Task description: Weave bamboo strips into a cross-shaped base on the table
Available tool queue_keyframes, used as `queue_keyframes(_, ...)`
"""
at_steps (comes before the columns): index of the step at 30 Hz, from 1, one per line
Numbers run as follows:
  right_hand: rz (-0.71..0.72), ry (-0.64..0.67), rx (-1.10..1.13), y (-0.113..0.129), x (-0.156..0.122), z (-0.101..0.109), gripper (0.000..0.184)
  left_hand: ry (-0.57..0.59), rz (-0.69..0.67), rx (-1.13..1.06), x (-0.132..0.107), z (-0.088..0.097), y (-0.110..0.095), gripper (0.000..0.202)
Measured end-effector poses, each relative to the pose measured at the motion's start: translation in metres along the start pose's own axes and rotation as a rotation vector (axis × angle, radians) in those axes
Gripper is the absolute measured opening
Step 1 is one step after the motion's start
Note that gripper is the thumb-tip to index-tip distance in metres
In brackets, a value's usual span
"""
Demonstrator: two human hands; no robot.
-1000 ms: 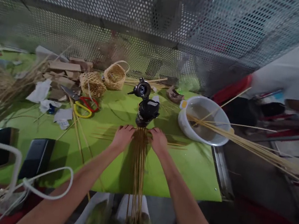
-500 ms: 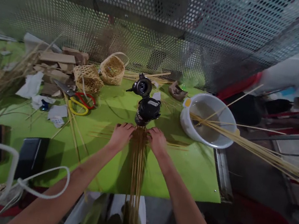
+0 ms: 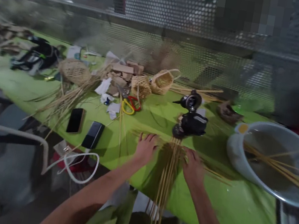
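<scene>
Pale, thin bamboo-like strips (image 3: pixel 166 179) run lengthwise from a black object (image 3: pixel 193 124) toward my lap, and other strips cross them sideways. The black object weighs on their far ends; motion smears it, and its kind is unclear. My left hand (image 3: pixel 146 149) lies left of the lengthwise strips, fingers spread and bent over the crosswise ones. On the other side, my right hand (image 3: pixel 194 168) has its fingers curled at the crosswise strips (image 3: pixel 217 175), the thumb close to the fingertips. Shadow hides the crossing between the hands.
A white basin (image 3: pixel 233 152) of water with soaking strips stands right. Scissors (image 3: pixel 129 105), small woven baskets (image 3: pixel 162 81) and wood blocks (image 3: pixel 123 69) lie behind left. A phone (image 3: pixel 75 120), a black power bank (image 3: pixel 93 135) and a white cable (image 3: pixel 92 179) are near the front edge.
My view has swung left, so everything sits further right in it. My left hand has moved slightly away from the lengthwise strips, its fingers more spread. My right hand stays beside them.
</scene>
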State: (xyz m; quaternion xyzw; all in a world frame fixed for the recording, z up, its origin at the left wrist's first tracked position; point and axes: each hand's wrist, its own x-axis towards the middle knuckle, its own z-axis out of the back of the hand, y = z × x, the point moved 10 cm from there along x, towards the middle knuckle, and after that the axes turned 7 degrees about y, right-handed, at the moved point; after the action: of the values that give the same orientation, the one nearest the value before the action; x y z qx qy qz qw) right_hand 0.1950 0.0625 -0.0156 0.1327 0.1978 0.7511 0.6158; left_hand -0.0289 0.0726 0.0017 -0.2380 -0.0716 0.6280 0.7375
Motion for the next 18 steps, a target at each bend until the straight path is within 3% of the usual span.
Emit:
queue_keyframes(3,0.03,0.002,0.086,0.015,-0.041,-0.009,0.04,-0.15,0.309,-0.024,-0.053,0.021,0.063,0.031)
queue_keyframes(6,0.011,0.047,0.165,0.037,-0.081,-0.021,0.038,-0.198,0.54,0.01,-0.099,0.032,0.116,0.025)
queue_keyframes(8,-0.002,0.078,0.209,0.051,-0.1,-0.028,0.038,-0.222,0.651,0.042,-0.12,0.039,0.141,0.028)
queue_keyframes(13,-0.01,0.049,0.204,0.066,-0.118,-0.026,0.037,-0.133,0.671,0.103,-0.129,0.043,0.158,0.016)
queue_keyframes(18,0.033,0.031,0.091,0.092,-0.107,-0.016,0.033,-0.04,0.749,0.077,-0.126,0.046,0.17,0.019)
